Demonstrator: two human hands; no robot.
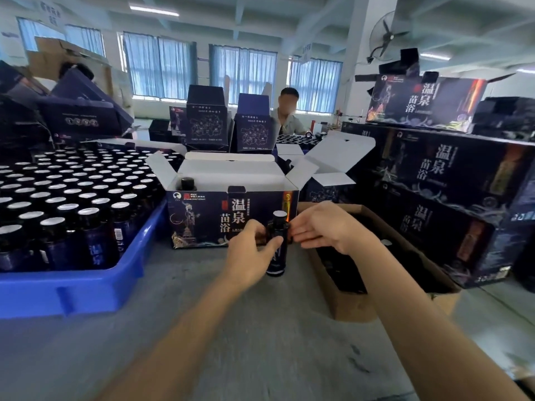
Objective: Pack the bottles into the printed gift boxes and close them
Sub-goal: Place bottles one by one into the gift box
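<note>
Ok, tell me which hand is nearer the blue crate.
Left. The left hand grips the bottle, right of the blue crate; the right hand sits beyond the bottle, farther right.

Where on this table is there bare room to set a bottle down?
Bare grey table lies between the blue crate and the brown carton, in front of the open gift box. Behind it and rightward, stacked boxes crowd the surface.

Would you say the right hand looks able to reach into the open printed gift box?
Probably yes: the right hand seems to hold nothing, and the printed gift box behind it has its top flaps open.
</note>
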